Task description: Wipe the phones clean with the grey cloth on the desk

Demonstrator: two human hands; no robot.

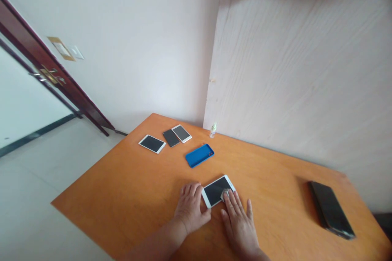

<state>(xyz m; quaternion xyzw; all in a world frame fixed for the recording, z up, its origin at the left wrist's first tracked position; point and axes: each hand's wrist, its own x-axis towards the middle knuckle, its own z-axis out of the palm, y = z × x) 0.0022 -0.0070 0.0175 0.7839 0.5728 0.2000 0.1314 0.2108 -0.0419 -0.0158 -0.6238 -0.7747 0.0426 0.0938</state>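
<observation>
A white smartphone (214, 192) with a dark screen lies face up on the wooden table. My left hand (191, 208) holds its left end, with the thumb at the near edge and the fingers at the far corner. With the fingertips of my right hand (240, 222), I press a small crumpled whitish wipe (226, 194) onto the right part of the screen. Part of the wipe is hidden under those fingers. Just beyond the phone, a blue phone case (199, 155) rests with its hollow side up.
Toward the back left lie another white smartphone (152, 144), a dark phone (170, 138) and a third white one (181, 133) touching it. A small spray bottle (213, 130) stands near the wall. At the right is a black flat object (331, 210) on the table (122, 195).
</observation>
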